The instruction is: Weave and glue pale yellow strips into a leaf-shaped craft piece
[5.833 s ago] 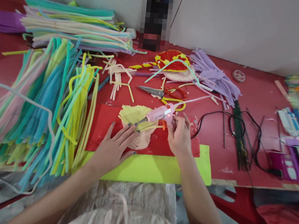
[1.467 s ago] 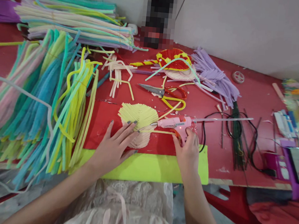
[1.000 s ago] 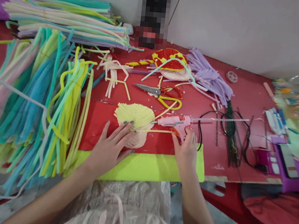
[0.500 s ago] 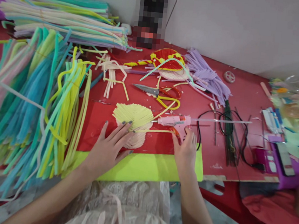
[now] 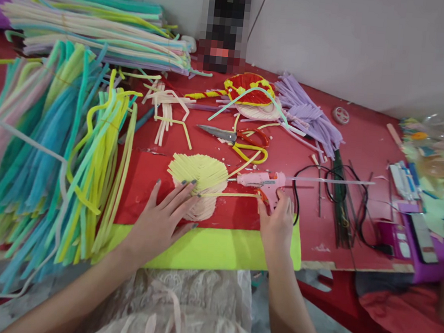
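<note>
Person's right hand [image 5: 277, 221] has its fingers wrapped around a pink glue gun [image 5: 258, 180], nozzle right by the yellow leaf [image 5: 202, 169]. Left hand [image 5: 157, 223] is spread flat on that leaf, over a red sheet [image 5: 236, 217]. Scissors [image 5: 230, 136] lie just beyond.

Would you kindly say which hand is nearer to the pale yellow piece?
Left: the left hand touches the pale yellow piece; the right hand is off to the piece's right, holding the glue gun.

left fingers [image 5: 181, 195] cover part of the ribbed piece [image 5: 200, 168]; a dark object [image 5: 225, 28] is pixelated
</note>
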The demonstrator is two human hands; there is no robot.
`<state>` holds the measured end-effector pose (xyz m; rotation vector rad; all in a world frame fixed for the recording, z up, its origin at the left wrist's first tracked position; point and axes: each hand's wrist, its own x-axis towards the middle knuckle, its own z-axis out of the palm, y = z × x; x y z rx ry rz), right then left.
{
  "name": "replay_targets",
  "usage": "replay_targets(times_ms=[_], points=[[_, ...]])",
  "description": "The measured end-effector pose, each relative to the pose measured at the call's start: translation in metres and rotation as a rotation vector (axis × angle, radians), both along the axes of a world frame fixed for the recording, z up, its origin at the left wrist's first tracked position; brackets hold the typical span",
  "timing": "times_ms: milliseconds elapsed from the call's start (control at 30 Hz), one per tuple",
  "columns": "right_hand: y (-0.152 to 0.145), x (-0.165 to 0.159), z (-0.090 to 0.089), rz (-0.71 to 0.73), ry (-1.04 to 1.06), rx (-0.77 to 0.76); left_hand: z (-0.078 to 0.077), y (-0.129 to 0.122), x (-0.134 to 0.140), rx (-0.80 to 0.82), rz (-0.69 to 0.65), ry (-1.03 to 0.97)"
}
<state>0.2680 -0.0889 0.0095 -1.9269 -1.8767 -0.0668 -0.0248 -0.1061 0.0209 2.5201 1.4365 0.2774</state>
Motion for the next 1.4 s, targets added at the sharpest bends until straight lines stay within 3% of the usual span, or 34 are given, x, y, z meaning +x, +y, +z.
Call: replay_targets(times_ms=[267,667,967,1267,1400], points=[[0.002,0.004,-0.001,-0.088,0.092,-0.015,-0.001,0.0,0.0,0.005,-0.003,0.019],[0.017,0.04,0.008,-0.289,0.224,-0.021,-0.001,0.0,0.0,0.017,-0.003,0.02],[0.042,0.059,0.003,-0.418,0.179,0.091,-0.004,0.0,0.0,0.029,-0.006,0.011],[0.081,0.059,-0.011,-0.397,0.188,0.034,-0.004,0.0,0.0,0.019,-0.005,0.018],[0.096,0.062,-0.015,-0.348,0.099,0.053,-0.004,0.0,0.0,0.021,0.0,0.021]])
